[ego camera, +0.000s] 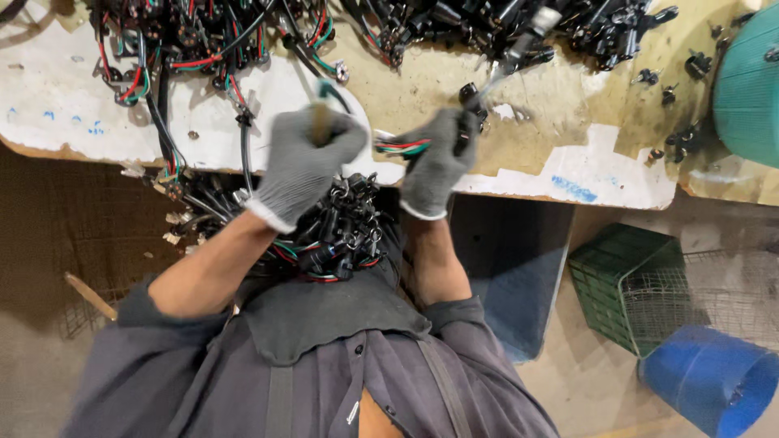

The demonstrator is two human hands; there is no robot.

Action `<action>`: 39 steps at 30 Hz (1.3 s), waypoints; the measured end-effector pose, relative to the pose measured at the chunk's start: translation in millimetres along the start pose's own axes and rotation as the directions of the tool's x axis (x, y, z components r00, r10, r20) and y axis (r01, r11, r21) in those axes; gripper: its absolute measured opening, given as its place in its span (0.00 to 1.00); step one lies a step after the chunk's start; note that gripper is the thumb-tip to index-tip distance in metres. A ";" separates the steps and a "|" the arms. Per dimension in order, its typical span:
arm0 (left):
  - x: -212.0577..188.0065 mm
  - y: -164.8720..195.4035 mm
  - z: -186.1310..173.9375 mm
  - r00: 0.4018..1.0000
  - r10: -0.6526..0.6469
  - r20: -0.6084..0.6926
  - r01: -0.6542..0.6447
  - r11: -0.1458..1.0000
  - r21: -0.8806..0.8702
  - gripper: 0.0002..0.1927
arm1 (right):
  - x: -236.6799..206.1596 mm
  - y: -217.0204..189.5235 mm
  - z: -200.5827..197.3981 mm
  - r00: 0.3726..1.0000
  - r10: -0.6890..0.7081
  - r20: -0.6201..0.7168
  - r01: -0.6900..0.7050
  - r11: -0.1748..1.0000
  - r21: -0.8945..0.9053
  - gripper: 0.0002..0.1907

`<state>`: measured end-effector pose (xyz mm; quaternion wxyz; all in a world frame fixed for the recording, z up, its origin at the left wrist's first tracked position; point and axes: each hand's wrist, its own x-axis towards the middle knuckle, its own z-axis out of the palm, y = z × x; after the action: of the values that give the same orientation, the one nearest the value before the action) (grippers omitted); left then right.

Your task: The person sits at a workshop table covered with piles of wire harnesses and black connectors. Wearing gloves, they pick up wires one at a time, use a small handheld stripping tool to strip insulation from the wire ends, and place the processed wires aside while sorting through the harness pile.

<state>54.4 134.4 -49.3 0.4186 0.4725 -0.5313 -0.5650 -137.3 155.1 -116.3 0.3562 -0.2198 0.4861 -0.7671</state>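
Observation:
Both my hands wear grey knit gloves and work at the near edge of a worn wooden bench (pixel 519 97). My left hand (pixel 304 162) is closed around a tan stick-like handle (pixel 321 122) that points up out of the fist. My right hand (pixel 438 162) grips a small black connector (pixel 471 96) with red, green and black wires (pixel 402 147) running out toward my left hand. A blurred metal tool or wire end (pixel 519 45) sticks up past the connector. A bundle of black connectors with coloured wires (pixel 341 231) rests in my lap below the hands.
Heaps of black connectors and wiring (pixel 203 32) cover the back of the bench, with loose connectors (pixel 673 89) at right. A teal basket (pixel 751 89) sits at the far right. On the floor stand a green crate (pixel 617 276), a wire basket (pixel 714 292) and a blue bucket (pixel 714 377).

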 end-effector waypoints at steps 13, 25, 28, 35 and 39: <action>60.9 25.3 -27.7 0.959 0.099 0.267 -0.283 0.256 0.924 0.18 | 49.4 -15.6 70.3 0.905 0.108 0.412 0.321 0.463 -0.826 0.16; 54.2 -1.7 -42.1 0.919 0.013 0.394 -0.378 0.310 0.872 0.15 | 1.3 -37.1 15.9 0.883 -0.018 0.469 0.424 0.462 -0.779 0.14; 56.7 -8.8 -44.3 0.928 -0.032 0.371 -0.336 0.357 0.872 0.20 | -6.1 -39.8 10.8 0.870 -0.051 0.491 0.454 0.473 -0.755 0.14; 50.8 -7.7 -49.9 0.942 0.108 0.318 -0.333 0.428 0.840 0.19 | -18.5 -29.4 4.6 0.779 -0.024 0.626 0.539 0.536 -0.650 0.13; 40.3 28.3 -52.2 0.910 0.376 0.177 -0.409 0.737 0.539 0.15 | -20.5 -28.9 8.8 0.688 0.018 0.726 0.641 0.454 -0.618 0.17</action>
<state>96.5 82.0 -24.1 0.3544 0.4360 -0.7731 -0.2943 -127.6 173.4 -86.3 0.1851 -0.7024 0.5849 -0.3610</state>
